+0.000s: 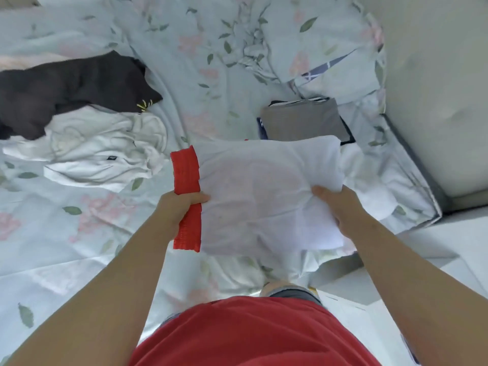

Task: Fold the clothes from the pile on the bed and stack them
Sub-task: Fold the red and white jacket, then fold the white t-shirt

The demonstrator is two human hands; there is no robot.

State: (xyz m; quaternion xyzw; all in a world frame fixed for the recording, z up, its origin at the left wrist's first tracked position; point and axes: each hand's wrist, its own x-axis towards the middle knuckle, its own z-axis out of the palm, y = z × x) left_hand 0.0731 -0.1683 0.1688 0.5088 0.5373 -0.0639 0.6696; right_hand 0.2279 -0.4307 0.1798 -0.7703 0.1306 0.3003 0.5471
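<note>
I hold a folded white garment with a red ribbed band point(266, 191) up above the bed. My left hand point(179, 210) grips its left edge at the red band. My right hand point(340, 207) grips its right edge, fingers tucked under the cloth. Just beyond it lies the stack of folded clothes point(303, 120), a grey piece on top with dark ones beneath. The unfolded pile sits at the left: a black garment point(68, 91) over a crumpled white one point(100, 154).
The floral bed sheet point(79, 233) covers the bed, with a bunched floral duvet point(303, 43) at the back right. A pale wall point(435, 88) runs along the right side, and the bed corner point(433, 207) ends there by the floor.
</note>
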